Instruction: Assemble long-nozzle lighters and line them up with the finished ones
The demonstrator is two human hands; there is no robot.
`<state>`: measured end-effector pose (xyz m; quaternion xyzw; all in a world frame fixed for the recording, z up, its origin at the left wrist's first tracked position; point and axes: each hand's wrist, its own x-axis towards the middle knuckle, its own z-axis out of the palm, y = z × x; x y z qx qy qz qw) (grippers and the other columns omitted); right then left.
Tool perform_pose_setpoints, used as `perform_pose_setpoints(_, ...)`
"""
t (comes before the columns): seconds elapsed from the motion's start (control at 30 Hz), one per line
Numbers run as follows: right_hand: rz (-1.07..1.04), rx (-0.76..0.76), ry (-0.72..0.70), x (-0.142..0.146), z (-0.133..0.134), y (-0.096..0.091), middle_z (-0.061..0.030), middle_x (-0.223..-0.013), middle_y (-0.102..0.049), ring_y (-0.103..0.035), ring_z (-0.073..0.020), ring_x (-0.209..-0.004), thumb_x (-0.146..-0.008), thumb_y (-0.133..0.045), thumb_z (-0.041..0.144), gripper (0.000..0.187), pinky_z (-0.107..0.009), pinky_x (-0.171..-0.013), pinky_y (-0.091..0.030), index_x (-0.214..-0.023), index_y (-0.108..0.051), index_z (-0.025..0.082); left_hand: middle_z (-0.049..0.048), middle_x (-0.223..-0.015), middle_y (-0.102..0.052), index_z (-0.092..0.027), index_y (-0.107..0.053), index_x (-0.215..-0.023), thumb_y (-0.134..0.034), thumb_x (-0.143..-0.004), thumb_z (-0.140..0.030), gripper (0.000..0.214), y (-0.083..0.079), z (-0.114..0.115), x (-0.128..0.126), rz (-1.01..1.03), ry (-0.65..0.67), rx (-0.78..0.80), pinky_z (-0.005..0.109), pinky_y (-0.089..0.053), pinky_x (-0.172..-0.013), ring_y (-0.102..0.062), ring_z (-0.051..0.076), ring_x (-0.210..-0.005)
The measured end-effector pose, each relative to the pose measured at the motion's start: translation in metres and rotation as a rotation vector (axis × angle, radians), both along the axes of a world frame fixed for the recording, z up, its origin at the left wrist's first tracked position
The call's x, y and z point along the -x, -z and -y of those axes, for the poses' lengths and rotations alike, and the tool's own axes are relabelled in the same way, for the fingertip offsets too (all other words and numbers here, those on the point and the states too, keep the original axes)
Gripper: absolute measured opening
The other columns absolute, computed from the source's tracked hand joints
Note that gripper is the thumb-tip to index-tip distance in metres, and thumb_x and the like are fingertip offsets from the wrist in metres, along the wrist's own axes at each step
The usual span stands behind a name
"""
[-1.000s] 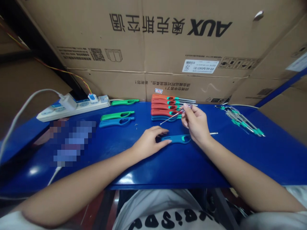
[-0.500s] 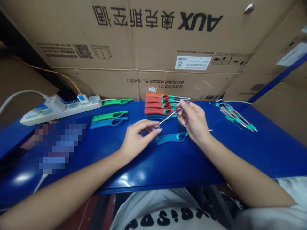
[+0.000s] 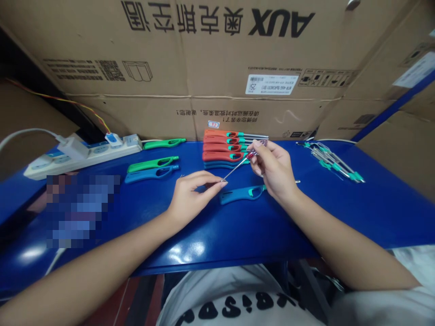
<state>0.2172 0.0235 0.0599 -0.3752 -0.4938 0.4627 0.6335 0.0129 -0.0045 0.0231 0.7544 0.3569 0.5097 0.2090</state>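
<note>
My right hand (image 3: pixel 273 170) is closed round the reddish, see-through handle of a screwdriver (image 3: pixel 235 169), whose thin metal shaft slants down to the left. At the tip of that shaft, the thumb and forefinger of my left hand (image 3: pixel 190 197) are pinched together; whatever is between them is too small to make out. Beneath both hands a blue long-necked lighter (image 3: pixel 241 194) with a turquoise trigger lies on the blue table (image 3: pixel 210 235). Part of its metal neck is hidden behind my right hand.
A stack of red and blue lighters (image 3: pixel 222 147) stands at the back. Green and blue lighter bodies (image 3: pixel 151 170) lie on the left, near a white power strip (image 3: pixel 84 154). Metal lighter necks with turquoise parts (image 3: pixel 335 163) are piled right. A cardboard wall (image 3: pixel 163 81) closes off the back.
My left thumb and forefinger have closed together at the screwdriver tip. My right hand keeps its hold on the screwdriver. The whole view has shifted slightly.
</note>
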Motion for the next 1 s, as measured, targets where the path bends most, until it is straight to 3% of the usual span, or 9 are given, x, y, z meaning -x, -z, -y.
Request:
perform_pose_setpoints(0.2,0.152,-0.124,0.041,0.0,0.003,-0.001,0.0057,-0.058,-0.052,-0.039,-0.0053,-0.043,-0.082,-0.078,0.055,0.039,-0.021,-0.039,-0.03,-0.077,-0.063,0.019,0.0024,-0.082,-0.078,-0.018,-0.08,-0.083,-0.078,-0.087,-0.021,0.005,0.002,0.0,0.0,-0.039,0.007,-0.015,0.022,-0.055,-0.069,-0.071,0.012,-0.071)
perform_pose_setpoints(0.3,0.27,-0.251,0.013,-0.002,0.005,-0.002,0.0041,-0.062,-0.052,-0.046,-0.008,-0.051,-0.089,-0.072,0.05,0.036,-0.022,-0.046,-0.039,-0.075,-0.058,0.02,0.0014,-0.079,-0.077,-0.018,-0.08,-0.084,-0.076,-0.088,-0.021,0.006,0.004,0.0,0.001,-0.1,0.017,-0.006,0.022,-0.053,-0.063,-0.067,0.011,-0.065)
perform_pose_setpoints(0.43,0.497,-0.451,-0.145,-0.008,0.008,-0.004,-0.003,-0.083,-0.062,-0.058,-0.012,-0.07,-0.098,-0.063,0.036,0.021,-0.025,-0.058,-0.048,-0.087,-0.064,0.019,0.0005,-0.074,-0.075,-0.018,-0.079,-0.081,-0.074,-0.089,-0.02,0.009,0.007,0.0,0.001,-0.204,0.075,0.025,0.021,-0.047,-0.056,-0.062,0.009,-0.058)
perform_pose_setpoints(0.57,0.571,-0.445,-0.338,-0.009,0.012,-0.003,-0.0049,-0.093,-0.068,-0.064,-0.013,-0.075,-0.1,-0.058,0.03,0.015,-0.026,-0.064,-0.053,-0.106,-0.066,0.018,0.0008,-0.073,-0.074,-0.017,-0.079,-0.081,-0.074,-0.088,-0.021,0.01,0.011,0.0,0.001,-0.253,0.135,0.05,0.022,-0.046,-0.055,-0.06,0.009,-0.056)
perform_pose_setpoints(0.67,0.594,-0.479,-0.25,-0.006,0.015,0.002,-0.0035,-0.093,-0.072,-0.066,-0.0145,-0.075,-0.097,-0.065,0.03,0.027,-0.028,-0.067,-0.056,-0.123,-0.065,0.022,0.0024,-0.078,-0.076,-0.018,-0.079,-0.084,-0.073,-0.089,-0.024,0.01,0.014,0.0,0.0,-0.28,0.162,0.06,0.023,-0.049,-0.058,-0.063,0.011,-0.06)
perform_pose_setpoints(0.8,0.707,-0.641,0.018,-0.002,0.019,0.01,-0.0027,-0.1,-0.074,-0.064,-0.0149,-0.068,-0.091,-0.072,0.034,0.03,-0.03,-0.063,-0.056,-0.121,-0.068,0.028,0.0028,-0.079,-0.077,-0.019,-0.079,-0.085,-0.071,-0.09,-0.025,0.011,0.014,0.001,0.0,-0.293,0.176,0.042,0.026,-0.05,-0.063,-0.067,0.014,-0.066)
perform_pose_setpoints(0.87,0.755,-0.661,0.012,-0.001,0.021,0.011,-0.0037,-0.103,-0.074,-0.066,-0.0159,-0.071,-0.095,-0.067,0.034,0.034,-0.031,-0.066,-0.059,-0.128,-0.065,0.029,0.0028,-0.08,-0.077,-0.019,-0.078,-0.085,-0.071,-0.09,-0.025,0.01,0.013,0.001,0.0,-0.279,0.178,0.039,0.026,-0.051,-0.064,-0.067,0.014,-0.066)
perform_pose_setpoints(1.0,0.728,-0.612,-0.139,-0.001,0.023,0.011,-0.0069,-0.107,-0.073,-0.069,-0.0172,-0.08,-0.101,-0.053,0.027,0.046,-0.034,-0.076,-0.063,-0.147,-0.05,0.025,0.0036,-0.088,-0.075,-0.02,-0.078,-0.089,-0.072,-0.09,-0.024,0.007,0.011,0.0,0.0,-0.249,0.176,0.058,0.027,-0.054,-0.071,-0.07,0.015,-0.077)
